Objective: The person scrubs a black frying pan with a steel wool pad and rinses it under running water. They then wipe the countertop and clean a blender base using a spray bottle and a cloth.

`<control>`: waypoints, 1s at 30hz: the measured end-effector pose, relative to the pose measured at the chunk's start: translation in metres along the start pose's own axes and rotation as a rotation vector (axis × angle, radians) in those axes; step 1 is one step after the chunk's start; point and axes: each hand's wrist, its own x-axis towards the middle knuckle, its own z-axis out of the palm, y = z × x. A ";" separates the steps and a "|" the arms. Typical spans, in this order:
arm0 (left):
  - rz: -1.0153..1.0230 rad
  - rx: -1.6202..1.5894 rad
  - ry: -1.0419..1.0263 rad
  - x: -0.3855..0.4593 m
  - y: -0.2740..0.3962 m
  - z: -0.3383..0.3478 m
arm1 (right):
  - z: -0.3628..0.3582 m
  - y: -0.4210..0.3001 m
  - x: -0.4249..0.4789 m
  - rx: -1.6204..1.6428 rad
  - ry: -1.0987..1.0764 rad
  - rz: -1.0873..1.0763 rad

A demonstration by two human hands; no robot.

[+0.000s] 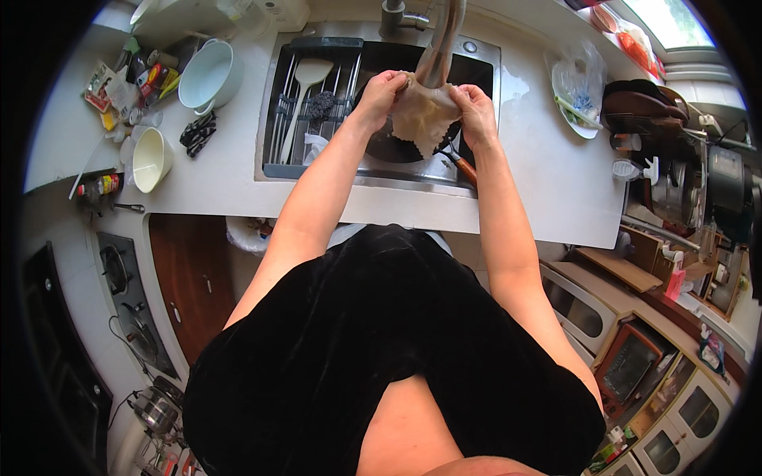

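A wet beige cloth [424, 119] with ragged edges is stretched between my two hands above the sink [487, 113]. My left hand [383, 98] pinches its upper left corner, and my right hand [476, 113] grips the upper right one. The faucet spout [437, 62] ends right at the cloth's upper edge; whether water is flowing I cannot tell. Below the cloth sits a dark round pan [381, 146], partly covered by it, whose wooden handle [463, 165] points toward my right forearm.
Left in the sink, a drying rack [275, 128] bears a pale spatula [303, 92] and a dark scouring pad [321, 104]. A light blue pot [208, 74] and a cream bowl [152, 159] stand on the left counter. On the right lies a plate [580, 128] with green onion and a plastic bag.
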 end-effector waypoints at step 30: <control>0.155 0.349 0.056 -0.012 0.002 0.038 | 0.032 0.038 -0.029 0.006 0.127 0.015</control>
